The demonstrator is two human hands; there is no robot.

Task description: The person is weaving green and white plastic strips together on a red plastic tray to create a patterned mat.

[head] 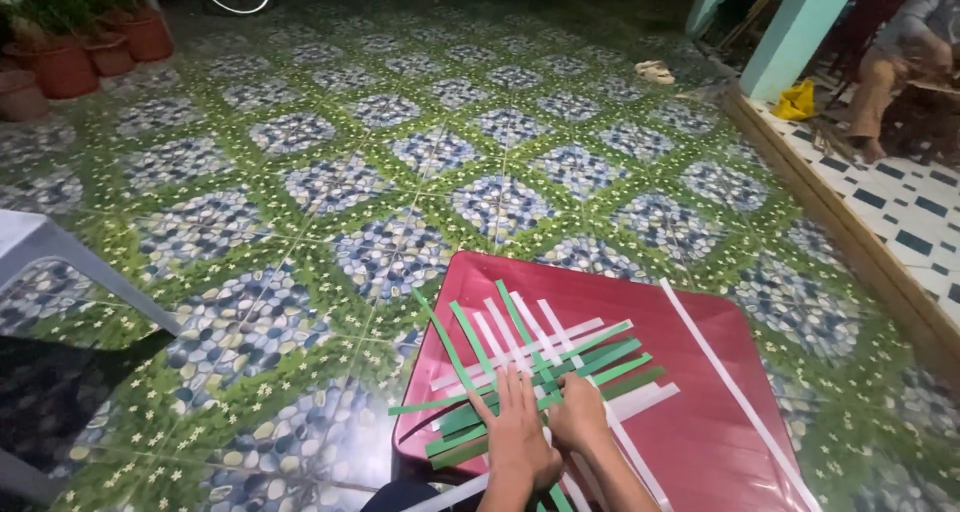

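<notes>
Left hand [517, 434] and right hand [577, 417] flat, fingers spread, grasping nothing, pressing woven green-and-white strips [540, 367], red table [700, 412], yellow bag [795, 100] far right.

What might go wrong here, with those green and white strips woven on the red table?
The woven strips lie loose, pinned only by the left hand and right hand; lifting either could let crossings slip apart. Several green ends overhang the edge of the red table and might snag or bend. The single long white strip lies unheld and could slide off.
</notes>
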